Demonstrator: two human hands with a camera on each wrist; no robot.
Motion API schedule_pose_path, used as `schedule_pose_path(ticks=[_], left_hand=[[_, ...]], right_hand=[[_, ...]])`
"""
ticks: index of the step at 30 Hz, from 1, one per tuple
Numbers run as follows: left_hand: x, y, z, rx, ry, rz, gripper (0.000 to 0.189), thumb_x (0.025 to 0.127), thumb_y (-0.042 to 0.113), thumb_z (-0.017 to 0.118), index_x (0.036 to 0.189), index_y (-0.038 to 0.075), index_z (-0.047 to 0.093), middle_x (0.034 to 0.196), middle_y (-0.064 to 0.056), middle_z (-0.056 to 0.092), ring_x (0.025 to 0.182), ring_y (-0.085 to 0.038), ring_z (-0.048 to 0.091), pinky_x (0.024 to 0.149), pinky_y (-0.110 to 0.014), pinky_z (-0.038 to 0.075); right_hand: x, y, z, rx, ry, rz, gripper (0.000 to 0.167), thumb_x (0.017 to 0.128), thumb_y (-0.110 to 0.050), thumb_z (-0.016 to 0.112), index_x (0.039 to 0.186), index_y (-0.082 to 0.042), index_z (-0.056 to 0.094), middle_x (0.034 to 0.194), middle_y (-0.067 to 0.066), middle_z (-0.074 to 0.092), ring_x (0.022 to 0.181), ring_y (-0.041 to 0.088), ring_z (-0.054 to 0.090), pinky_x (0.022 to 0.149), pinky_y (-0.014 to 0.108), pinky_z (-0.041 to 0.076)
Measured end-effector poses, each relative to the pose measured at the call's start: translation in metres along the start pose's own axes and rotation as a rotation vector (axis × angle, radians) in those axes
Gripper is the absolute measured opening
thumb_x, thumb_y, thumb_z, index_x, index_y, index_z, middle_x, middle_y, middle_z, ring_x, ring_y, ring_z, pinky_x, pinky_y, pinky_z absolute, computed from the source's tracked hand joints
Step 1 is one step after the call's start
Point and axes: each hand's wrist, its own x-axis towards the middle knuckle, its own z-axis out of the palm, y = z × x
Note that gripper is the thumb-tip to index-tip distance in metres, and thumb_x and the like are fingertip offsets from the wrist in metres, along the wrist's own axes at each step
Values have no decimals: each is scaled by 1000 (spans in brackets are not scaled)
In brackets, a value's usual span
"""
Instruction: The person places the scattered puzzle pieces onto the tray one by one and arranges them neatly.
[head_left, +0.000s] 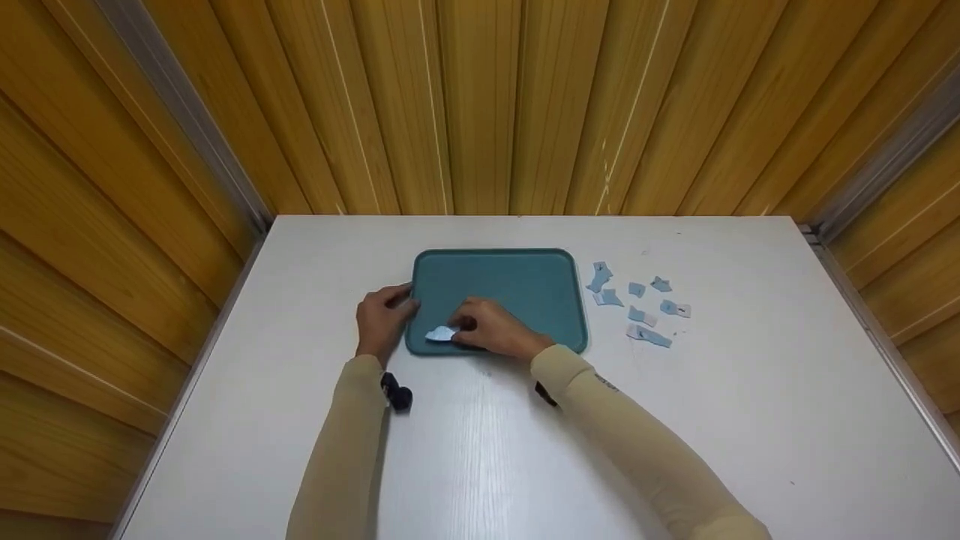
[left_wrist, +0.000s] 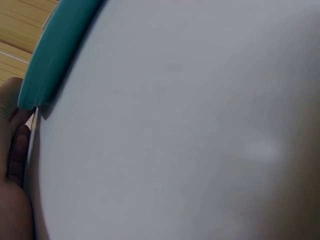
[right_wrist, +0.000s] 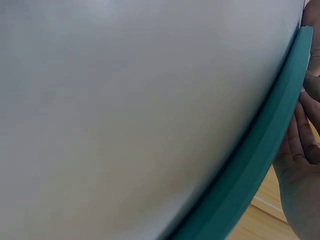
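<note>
A green-blue tray (head_left: 502, 281) lies flat on the white table. My left hand (head_left: 381, 319) holds the tray's left edge, thumb over the rim and fingers beside it; in the left wrist view part of the left hand (left_wrist: 12, 160) shows next to the rim. Over the tray's lower left part, my right hand (head_left: 491, 328) pinches the right end of a light-blue torn paper piece (head_left: 439, 334) between thumb and fingers. The right wrist view shows the right hand (right_wrist: 305, 170) beyond the tray rim (right_wrist: 260, 150), with the paper out of clear sight.
Several torn light-blue and white paper pieces, some with dark marks, lie right of the tray, among them a long strip (head_left: 651, 336) and a small square (head_left: 637, 289). The white table (head_left: 247, 420) meets wood-patterned walls (head_left: 480, 105) at the back and sides.
</note>
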Motion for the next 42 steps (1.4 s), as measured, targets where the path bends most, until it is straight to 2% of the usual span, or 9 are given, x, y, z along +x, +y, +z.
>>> schedule_pose_path(ticks=[6, 13, 19, 32, 42], left_hand=[[2, 3, 0, 6, 3, -2, 35, 93, 16, 82, 128, 13, 78, 123, -3, 72, 119, -21, 63, 106, -41, 49], [5, 6, 0, 37, 1, 10, 35, 93, 16, 82, 128, 11, 78, 126, -5, 75, 122, -23, 66, 106, -41, 51], [3, 7, 1, 29, -10, -6, 34, 94, 16, 81, 128, 13, 78, 125, -3, 75, 121, -20, 66, 106, -41, 51], [0, -1, 5, 24, -1, 3, 34, 94, 15, 81, 128, 14, 79, 124, -1, 75, 119, -19, 66, 105, -40, 51], [-2, 3, 1, 16, 6, 2, 34, 96, 13, 80, 130, 12, 77, 125, -3, 75, 120, -21, 66, 105, -40, 53]], right_hand=[[4, -4, 3, -3, -10, 7, 23, 99, -10, 77, 120, 0, 77, 113, 10, 69, 102, 20, 66, 89, 35, 57], [8, -5, 7, -34, 9, -37, 23, 97, -10, 78, 118, 0, 78, 114, 12, 70, 104, 24, 67, 91, 37, 57], [6, -6, 9, -24, -15, -8, 22, 99, -11, 77, 119, -2, 78, 115, 9, 69, 105, 21, 66, 92, 36, 56], [1, -6, 12, -12, -20, 11, 25, 100, -12, 75, 123, -1, 76, 119, 10, 68, 108, 20, 67, 94, 35, 56], [-5, -5, -8, 15, 25, 17, 31, 98, -10, 77, 126, 2, 74, 116, 15, 69, 106, 25, 67, 94, 40, 57]])
